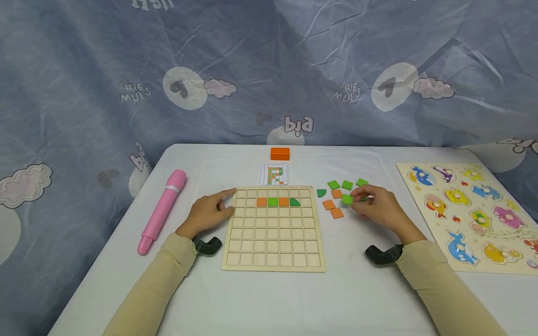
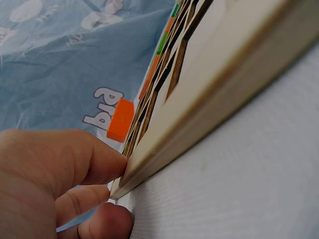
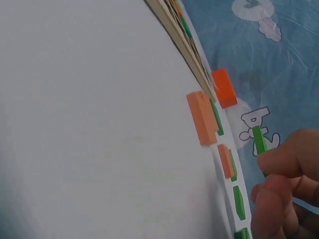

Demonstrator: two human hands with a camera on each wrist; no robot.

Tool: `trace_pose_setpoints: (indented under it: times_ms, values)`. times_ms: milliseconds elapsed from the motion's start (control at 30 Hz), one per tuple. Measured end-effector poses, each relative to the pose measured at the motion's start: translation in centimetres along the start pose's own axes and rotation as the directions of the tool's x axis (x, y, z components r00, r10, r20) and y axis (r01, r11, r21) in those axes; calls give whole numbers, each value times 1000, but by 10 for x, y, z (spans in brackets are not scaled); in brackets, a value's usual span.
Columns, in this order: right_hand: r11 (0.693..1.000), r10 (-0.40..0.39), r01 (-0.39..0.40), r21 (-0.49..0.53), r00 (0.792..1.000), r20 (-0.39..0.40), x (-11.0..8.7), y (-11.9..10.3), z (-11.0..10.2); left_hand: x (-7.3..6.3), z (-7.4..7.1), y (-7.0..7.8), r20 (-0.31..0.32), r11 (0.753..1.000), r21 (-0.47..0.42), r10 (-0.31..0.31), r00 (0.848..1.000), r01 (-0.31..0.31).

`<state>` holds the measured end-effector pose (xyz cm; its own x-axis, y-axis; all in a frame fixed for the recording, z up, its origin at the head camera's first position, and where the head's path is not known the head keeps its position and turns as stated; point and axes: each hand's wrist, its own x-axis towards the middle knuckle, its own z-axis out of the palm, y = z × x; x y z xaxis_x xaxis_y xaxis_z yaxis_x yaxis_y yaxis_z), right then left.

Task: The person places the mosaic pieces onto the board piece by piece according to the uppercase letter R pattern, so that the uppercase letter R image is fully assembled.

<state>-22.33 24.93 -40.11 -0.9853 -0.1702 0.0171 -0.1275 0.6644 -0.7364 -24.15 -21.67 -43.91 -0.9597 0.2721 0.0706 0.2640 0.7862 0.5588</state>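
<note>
My left hand point(image 1: 208, 212) rests at the upper left corner of a wooden grid board point(image 1: 269, 270), its index finger and thumb touching the edge. One row of the board holds an orange square point(image 1: 262, 202), a light green square point(image 1: 272, 202), another orange square point(image 1: 284, 202) and a dark green rounded piece point(image 1: 294, 202). Right of the board, my right hand point(image 1: 378, 205) pinches a light green square tile point(image 3: 259, 140) between thumb and fingers, raised above the table in the right wrist view. Around it lie loose green tiles point(image 1: 333, 185), orange tiles point(image 1: 337, 213) and a dark green rounded piece point(image 1: 321, 193).
Behind the board lie a small pattern card point(image 1: 274, 174) and an orange block point(image 1: 279, 154). A pink stick-like object point(image 1: 161, 212) lies at the left. At the right is an animal puzzle board point(image 1: 475, 214). A patterned blue-grey cloth point(image 1: 252, 70) hangs behind the white table.
</note>
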Motion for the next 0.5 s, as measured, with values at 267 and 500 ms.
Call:
trace_pose_setpoints:
  times_ms: [267,500]
  values:
    - [990,-11,0,143,997,73,1,-14,13,-1,0,0,-1,1000,-7,-5,1000,5]
    - [967,-31,-3,257,992,125,9,-28,30,0,0,0,-3,1000,-1,-1,1000,1]
